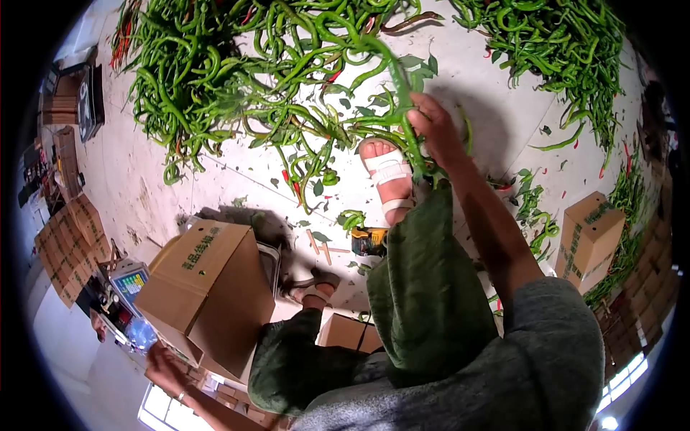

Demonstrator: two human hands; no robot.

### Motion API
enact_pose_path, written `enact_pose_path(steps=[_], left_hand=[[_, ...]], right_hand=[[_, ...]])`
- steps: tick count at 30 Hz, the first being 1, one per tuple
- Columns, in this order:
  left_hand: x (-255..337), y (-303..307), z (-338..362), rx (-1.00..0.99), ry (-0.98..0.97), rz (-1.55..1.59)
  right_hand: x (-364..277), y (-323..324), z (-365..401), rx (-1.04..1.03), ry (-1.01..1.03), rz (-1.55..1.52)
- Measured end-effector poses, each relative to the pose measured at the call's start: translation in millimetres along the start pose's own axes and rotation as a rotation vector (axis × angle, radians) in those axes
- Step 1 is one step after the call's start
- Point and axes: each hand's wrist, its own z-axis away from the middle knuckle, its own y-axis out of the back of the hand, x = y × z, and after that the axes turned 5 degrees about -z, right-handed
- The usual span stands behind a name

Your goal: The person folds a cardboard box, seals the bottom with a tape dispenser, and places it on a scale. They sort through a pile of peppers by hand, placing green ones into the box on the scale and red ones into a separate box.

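My right hand (435, 129) is closed around a long green chili pepper (397, 79), its fingers pinched near the middle, held above my sandaled foot (389, 169). Below and beyond it spreads a big heap of green chili peppers (180, 86) with loose leaves. At the lower left my left hand (167, 370) hangs beside a cardboard box (205, 276); its fingers look loosely extended, close to the box's lower edge, with nothing seen in them.
Another chili pile (553, 43) lies at the upper right. A closed carton (589, 237) stands at the right beside more peppers. Near my feet is a yellow-black tape roll or tool (369, 241). A digital scale (129, 284) shows behind the box at left.
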Motion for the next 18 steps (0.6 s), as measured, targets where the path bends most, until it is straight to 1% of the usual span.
enact_pose_path(steps=[2,3,4,5,6,7,8,9,10,11,12,13,14,15,16,18], left_hand=[[88.5,-11.0,27.8,0.453,-0.334,0.233],[133.4,-26.1,48.6,0.365,-0.378,0.348],[168.9,-53.9,68.4,0.183,-0.341,0.587],[204.5,-81.6,88.2,0.018,-0.264,0.817],[244.1,-105.1,108.2,-0.444,-0.195,0.921],[262.8,-138.6,117.0,-0.894,-0.001,1.031],[259.1,-187.3,117.9,-1.205,0.046,1.035],[281.7,-217.4,130.1,-1.422,0.046,1.062],[295.0,-251.0,146.0,-1.501,-0.028,1.078],[308.8,-280.8,157.4,-1.601,-0.014,1.268],[322.1,-302.4,164.7,-1.698,0.004,1.464],[334.6,-313.5,167.8,-1.621,0.132,1.682],[345.4,-323.1,166.3,-1.527,0.26,1.892],[351.0,-335.6,159.3,-1.431,0.31,1.969],[356.1,-343.1,150.8,-1.379,0.22,1.94],[351.4,-351.0,139.5,-1.528,0.315,1.948]], right_hand=[[-11.1,-6.8,1.1,-0.101,-0.169,-0.515],[-14.8,-3.7,-0.9,-0.248,-0.188,-0.639],[-20.7,-8.7,-2.6,-0.324,-0.199,-0.759],[-27.0,-14.7,-1.9,-0.398,-0.212,-0.879],[-29.5,-19.5,-1.8,-0.473,-0.225,-1.0],[-23.2,-20.1,-6.0,-0.577,-0.232,-1.053],[-20.5,-24.9,-5.4,-0.597,-0.234,-1.062],[-17.7,-30.9,-1.9,-0.614,-0.24,-1.073],[-20.6,-31.5,1.9,-0.629,-0.3,-1.039],[-23.4,-32.1,5.5,-0.645,-0.359,-1.005],[-23.8,-36.7,12.4,-0.588,-0.383,-0.878],[-24.1,-41.2,19.3,-0.536,-0.412,-0.752],[-33.6,-40.8,20.0,-0.555,-0.43,-0.622],[-43.2,-40.3,20.6,-0.578,-0.448,-0.492],[-43.4,-37.9,21.1,-0.592,-0.485,-0.442],[-40.7,-31.8,12.4,-0.62,-0.55,-0.339]])
